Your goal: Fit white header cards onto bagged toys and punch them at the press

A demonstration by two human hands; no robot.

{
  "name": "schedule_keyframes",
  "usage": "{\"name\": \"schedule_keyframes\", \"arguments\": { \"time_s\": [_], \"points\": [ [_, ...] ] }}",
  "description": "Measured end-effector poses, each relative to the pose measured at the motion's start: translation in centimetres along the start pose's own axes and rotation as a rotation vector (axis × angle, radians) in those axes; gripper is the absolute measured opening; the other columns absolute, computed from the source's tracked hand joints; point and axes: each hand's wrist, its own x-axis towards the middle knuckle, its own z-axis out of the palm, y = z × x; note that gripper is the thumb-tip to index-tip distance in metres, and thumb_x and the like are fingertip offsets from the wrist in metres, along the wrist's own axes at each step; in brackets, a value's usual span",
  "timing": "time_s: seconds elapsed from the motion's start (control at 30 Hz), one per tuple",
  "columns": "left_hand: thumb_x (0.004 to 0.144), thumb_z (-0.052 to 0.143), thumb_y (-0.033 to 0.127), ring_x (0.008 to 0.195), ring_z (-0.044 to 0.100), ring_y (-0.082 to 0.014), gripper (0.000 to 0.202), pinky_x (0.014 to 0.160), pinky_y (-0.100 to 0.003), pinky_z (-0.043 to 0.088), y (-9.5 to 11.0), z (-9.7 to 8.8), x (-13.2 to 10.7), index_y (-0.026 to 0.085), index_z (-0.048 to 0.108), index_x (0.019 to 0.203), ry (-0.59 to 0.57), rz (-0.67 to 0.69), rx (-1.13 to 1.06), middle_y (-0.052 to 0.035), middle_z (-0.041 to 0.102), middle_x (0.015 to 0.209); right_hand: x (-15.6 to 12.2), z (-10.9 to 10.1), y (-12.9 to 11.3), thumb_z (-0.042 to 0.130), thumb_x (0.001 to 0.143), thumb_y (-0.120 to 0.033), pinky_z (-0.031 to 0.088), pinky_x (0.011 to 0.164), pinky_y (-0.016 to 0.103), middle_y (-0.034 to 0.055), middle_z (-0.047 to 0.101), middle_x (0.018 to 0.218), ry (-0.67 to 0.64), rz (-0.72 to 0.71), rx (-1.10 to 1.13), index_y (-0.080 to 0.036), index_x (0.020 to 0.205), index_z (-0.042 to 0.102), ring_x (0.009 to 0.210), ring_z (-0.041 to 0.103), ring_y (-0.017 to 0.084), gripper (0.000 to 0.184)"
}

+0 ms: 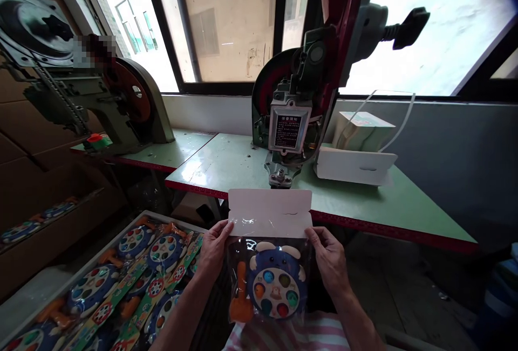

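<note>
Hanging upright between two hands, a bagged toy (270, 281) sits low in the middle of the view, just in front of the near edge of a green table (226, 165); its clear bag holds a round blue game with coloured spots and an orange hammer at its left side, and a white header card (270, 212) caps the top; the long axis runs top to bottom, card end pointing up and away toward the table, printed face turned to the wearer. The left hand (213, 251) is closed on the bag's upper left corner, thumb on the card's lower edge; the right hand (329, 259) is closed on the upper right corner in the same way. The card's top edge lies just below the foot of a press machine (297, 108) standing on the table; a narrow gap shows between card and the machine's lower tip. To the right of the machine a stack of white cards (354, 165) rests on the table, well apart from the hands. Open floor lies to the right, under the table's red rim; to the left, a tray (121, 238) crowded with packed toys (133, 281) sits close beside the left forearm; a second machine (121, 97) stands farther off at the left.
</note>
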Motion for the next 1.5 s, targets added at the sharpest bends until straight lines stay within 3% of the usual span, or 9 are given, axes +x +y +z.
{"name": "schedule_keyframes", "arguments": {
  "time_s": [0.13, 0.37, 0.6, 0.77, 1.0, 1.33, 1.5],
  "points": [
    [0.072, 0.088, 0.046, 0.07, 0.073, -0.0165, 0.041, 0.066, -0.023, 0.061, 0.1, 0.3, 0.0, 0.016, 0.079, 0.097, 0.047, 0.056, 0.079, -0.0043, 0.081, 0.086, 0.3, 0.2, -0.3, 0.067, 0.09, -0.06, 0.046, 0.069, 0.029, 0.0011, 0.065, 0.075, 0.062, -0.053, -0.067, -0.02, 0.087, 0.07, 0.073, 0.058, 0.019, 0.04],
    [0.065, 0.091, 0.05, 0.073, 0.072, -0.02, 0.047, 0.066, -0.027, 0.059, 0.6, 0.6, 0.2, 0.017, 0.079, 0.095, 0.059, 0.034, 0.132, -0.0031, 0.08, 0.081, 0.8, 0.3, -0.1, 0.068, 0.087, -0.061, 0.047, 0.067, 0.03, 0.0013, 0.064, 0.074, 0.105, -0.03, -0.057, -0.021, 0.08, 0.064, 0.072, 0.057, 0.019, 0.041],
    [0.052, 0.095, 0.052, 0.079, 0.07, -0.0221, 0.053, 0.063, -0.028, 0.059, 2.8, 1.4, -0.2, 0.014, 0.079, 0.085, 0.046, -0.08, 0.202, -0.0056, 0.078, 0.081, 1.3, 0.7, 0.4, 0.081, 0.074, -0.056, 0.048, 0.063, 0.03, 0.0003, 0.064, 0.072, 0.117, 0.082, 0.17, -0.021, 0.079, 0.065, 0.068, 0.057, 0.018, 0.039],
    [0.047, 0.096, 0.052, 0.072, 0.067, -0.0192, 0.054, 0.059, -0.027, 0.058, 3.4, 1.3, -0.2, 0.014, 0.075, 0.079, 0.068, -0.129, 0.189, -0.004, 0.075, 0.077, 1.6, 1.2, 0.3, 0.087, 0.066, -0.047, 0.049, 0.066, 0.03, 0.0014, 0.07, 0.076, 0.101, 0.156, 0.301, -0.02, 0.089, 0.066, 0.071, 0.062, 0.018, 0.041],
    [0.053, 0.095, 0.053, 0.072, 0.069, -0.0207, 0.05, 0.058, -0.028, 0.06, 2.9, 0.2, 0.4, 0.015, 0.074, 0.079, -0.008, -0.117, 0.217, -0.0047, 0.074, 0.08, 1.6, 1.1, -0.6, 0.087, 0.068, -0.041, 0.046, 0.061, 0.026, -0.0043, 0.066, 0.066, 0.04, 0.182, 0.412, -0.02, 0.104, 0.063, 0.061, 0.058, 0.014, 0.048],
    [0.049, 0.096, 0.052, 0.069, 0.067, -0.0191, 0.049, 0.056, -0.027, 0.06, 3.0, 0.0, 0.3, 0.016, 0.074, 0.074, 0.012, -0.128, 0.231, -0.0032, 0.072, 0.076, 1.3, 0.8, -0.7, 0.082, 0.075, -0.044, 0.046, 0.062, 0.026, -0.0031, 0.067, 0.07, -0.006, 0.153, 0.383, -0.019, 0.109, 0.069, 0.064, 0.058, 0.014, 0.044],
    [0.059, 0.093, 0.052, 0.07, 0.067, -0.0191, 0.045, 0.06, -0.028, 0.06, 3.5, 0.2, -0.2, 0.016, 0.072, 0.077, -0.063, -0.113, 0.242, -0.0038, 0.072, 0.079, 1.4, 0.2, -0.4, 0.083, 0.075, -0.043, 0.047, 0.065, 0.027, -0.0005, 0.069, 0.074, -0.042, 0.169, 0.391, -0.018, 0.112, 0.07, 0.069, 0.06, 0.016, 0.047]
  ]
}}
